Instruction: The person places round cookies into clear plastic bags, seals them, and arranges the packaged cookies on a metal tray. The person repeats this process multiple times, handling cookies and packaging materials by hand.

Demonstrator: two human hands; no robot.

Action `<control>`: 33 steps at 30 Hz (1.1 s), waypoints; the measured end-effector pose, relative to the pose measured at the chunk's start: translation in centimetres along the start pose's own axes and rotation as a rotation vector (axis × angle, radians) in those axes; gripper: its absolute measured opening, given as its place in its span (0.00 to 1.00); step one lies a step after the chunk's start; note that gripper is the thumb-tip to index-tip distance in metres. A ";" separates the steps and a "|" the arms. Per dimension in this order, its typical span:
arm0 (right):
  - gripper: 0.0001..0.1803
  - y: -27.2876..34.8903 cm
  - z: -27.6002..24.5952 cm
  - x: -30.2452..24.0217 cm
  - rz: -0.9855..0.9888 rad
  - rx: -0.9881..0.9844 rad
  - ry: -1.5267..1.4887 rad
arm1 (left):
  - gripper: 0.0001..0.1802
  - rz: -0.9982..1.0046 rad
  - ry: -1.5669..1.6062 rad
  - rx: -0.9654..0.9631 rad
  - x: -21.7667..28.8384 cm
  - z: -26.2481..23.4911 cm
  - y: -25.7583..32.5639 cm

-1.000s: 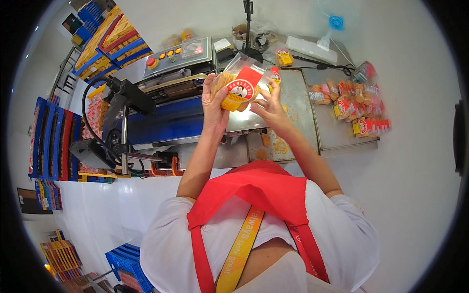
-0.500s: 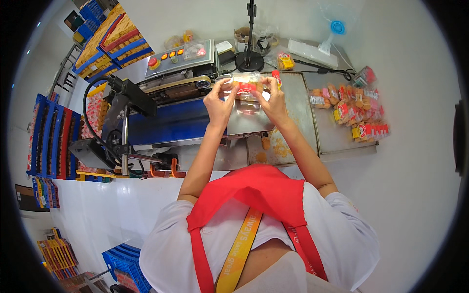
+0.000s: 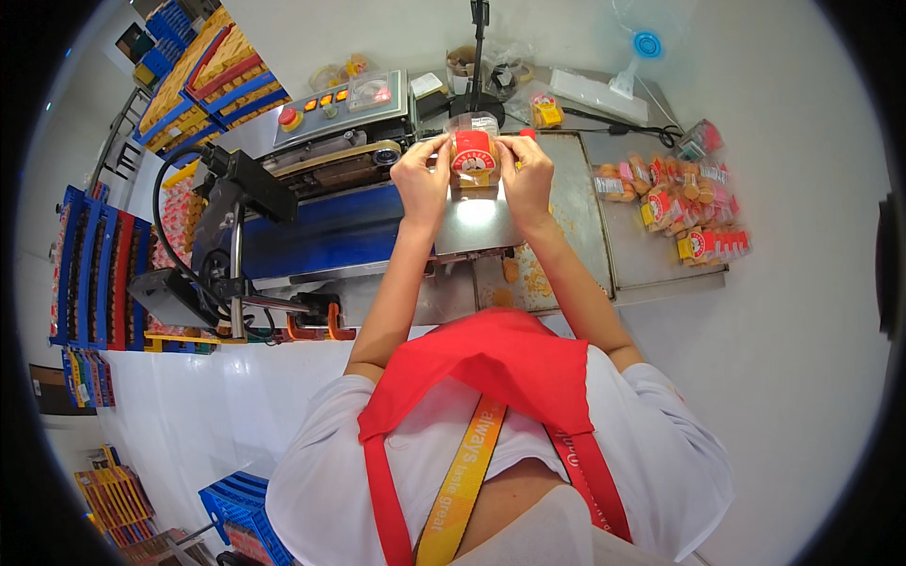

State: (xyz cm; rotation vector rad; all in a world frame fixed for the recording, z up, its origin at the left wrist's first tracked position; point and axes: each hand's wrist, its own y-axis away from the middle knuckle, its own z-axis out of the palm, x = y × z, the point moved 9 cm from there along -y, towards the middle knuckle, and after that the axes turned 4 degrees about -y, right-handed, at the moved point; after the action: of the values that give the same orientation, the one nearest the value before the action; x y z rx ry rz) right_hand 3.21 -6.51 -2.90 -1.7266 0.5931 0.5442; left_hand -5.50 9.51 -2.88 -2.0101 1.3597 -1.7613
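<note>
A clear plastic pack of biscuits with a round red and white label faces me, held upright over the steel plate at the right end of the machine. My left hand pinches its left edge between thumb and fingers. On the opposite edge, my right hand grips the pack the same way. Beneath the pack, the shiny metal plate reflects light. A bit of something red shows just behind my right fingers, mostly hidden.
Left of my hands runs a blue conveyor belt with a control panel behind it. Several biscuit packs lie heaped at the right. A black stand rises behind my hands. A crumb-covered tray is beside the plate. Stacked crates stand far left.
The pack has been tipped up between my hands, so its red label now shows fully toward me. Both hands still hold it at nearly the same place.
</note>
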 end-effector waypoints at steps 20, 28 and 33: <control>0.05 -1.2 2.5 5.6 0.329 -0.309 -0.505 | 0.05 -0.168 0.536 -0.441 -4.9 2.6 -1.6; 0.04 -1.2 3.9 7.9 0.411 -0.308 -0.778 | 0.04 -0.242 0.668 -0.449 -6.8 3.8 -1.8; 0.04 -1.3 4.0 7.6 0.484 -0.278 -0.854 | 0.02 -0.303 0.709 -0.388 -6.8 4.0 -1.7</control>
State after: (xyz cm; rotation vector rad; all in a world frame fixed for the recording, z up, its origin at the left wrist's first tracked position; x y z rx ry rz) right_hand 9.67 -3.18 -7.64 -1.3991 0.3077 1.6586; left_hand -0.57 13.48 -7.89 -1.9137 1.7633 -2.7085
